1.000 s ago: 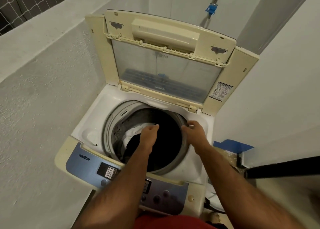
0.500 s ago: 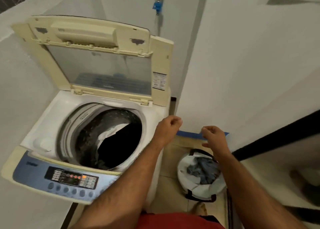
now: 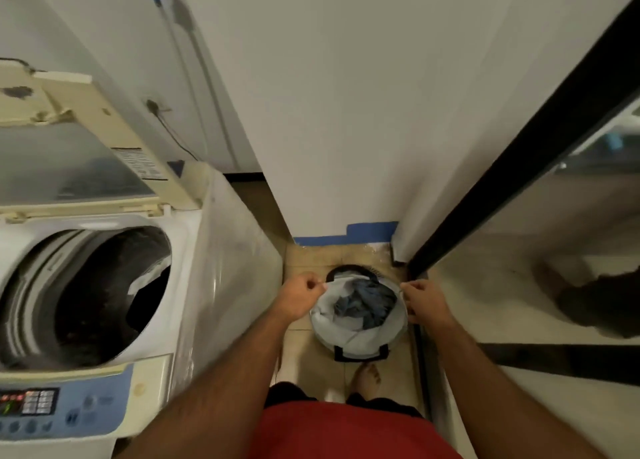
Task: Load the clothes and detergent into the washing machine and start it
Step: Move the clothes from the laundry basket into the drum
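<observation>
Both hands reach down, fingers curled — left hand and right hand at opposite rims of the laundry basket on the floor (actual contact unclear). Loading continues: next, grab clothes, swing to the open washing machine.

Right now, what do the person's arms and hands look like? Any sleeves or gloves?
Both arms are bare up to the picture's edge: no sleeves, no gloves. The left hand and the right hand show no rings, watch or bands. Hair shows on the forearms. A red garment shows below them.
</observation>
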Action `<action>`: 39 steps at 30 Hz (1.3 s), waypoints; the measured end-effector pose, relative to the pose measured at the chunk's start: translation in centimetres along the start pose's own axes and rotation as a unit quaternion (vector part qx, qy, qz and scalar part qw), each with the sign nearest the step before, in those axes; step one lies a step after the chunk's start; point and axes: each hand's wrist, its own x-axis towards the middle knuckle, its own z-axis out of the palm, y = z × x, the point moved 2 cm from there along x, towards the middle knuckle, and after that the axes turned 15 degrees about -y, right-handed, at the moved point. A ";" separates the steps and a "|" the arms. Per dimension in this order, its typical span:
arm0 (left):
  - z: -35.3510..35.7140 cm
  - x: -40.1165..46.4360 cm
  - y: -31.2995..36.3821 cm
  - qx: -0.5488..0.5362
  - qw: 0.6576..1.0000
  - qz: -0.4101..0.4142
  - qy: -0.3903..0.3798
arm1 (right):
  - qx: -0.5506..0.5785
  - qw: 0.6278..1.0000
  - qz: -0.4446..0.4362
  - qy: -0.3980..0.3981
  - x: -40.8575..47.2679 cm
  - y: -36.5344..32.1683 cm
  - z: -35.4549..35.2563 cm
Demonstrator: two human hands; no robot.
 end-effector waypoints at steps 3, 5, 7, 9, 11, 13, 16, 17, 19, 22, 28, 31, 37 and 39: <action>1.3 1.8 -0.1 0.018 0.999 -0.017 -0.024 | 0.007 1.000 0.015 0.005 0.1 0.6 -0.3; 2.7 3.5 -0.6 0.023 0.998 -0.030 -0.047 | 0.010 0.999 0.041 -0.004 1.0 1.9 0.0; 4.2 5.5 -1.7 0.025 0.997 -0.043 -0.065 | 0.011 0.998 0.060 -0.019 2.4 3.7 0.6; 6.1 8.3 -3.6 0.025 0.994 -0.062 -0.083 | 0.002 0.996 0.081 -0.036 4.8 6.2 1.4; 7.9 11.0 -5.6 0.018 0.991 -0.080 -0.101 | -0.015 0.994 0.099 -0.052 7.3 8.5 2.3; 9.8 14.5 -8.1 0.015 0.987 -0.101 -0.126 | -0.020 0.991 0.117 -0.064 10.7 11.4 3.4; 12.1 19.7 -12.0 0.017 0.981 -0.128 -0.142 | -0.043 0.985 0.146 -0.087 16.3 15.7 5.4; 12.8 21.8 -13.5 0.024 0.981 -0.129 -0.146 | -0.053 0.983 0.152 -0.087 18.5 17.0 6.0; 14.3 26.5 -16.6 0.042 0.978 -0.129 -0.155 | -0.087 0.982 0.145 -0.088 23.4 19.7 7.1; 15.4 32.3 -19.4 0.069 0.977 -0.119 -0.163 | -0.154 0.977 0.123 -0.076 29.0 21.9 7.9; 19.0 44.2 -24.4 0.087 0.979 -0.097 -0.158 | -0.291 0.953 0.075 -0.046 41.7 27.6 9.6; 20.8 48.3 -26.7 0.062 0.982 -0.089 -0.152 | -0.375 0.925 0.063 0.015 46.9 29.5 9.5; 23.8 50.9 -31.4 -0.096 0.985 -0.092 -0.109 | -0.410 0.904 0.068 0.100 53.7 32.5 8.9; 24.1 50.7 -32.5 -0.163 0.975 -0.113 -0.097 | -0.397 0.907 0.062 0.128 54.2 32.4 8.3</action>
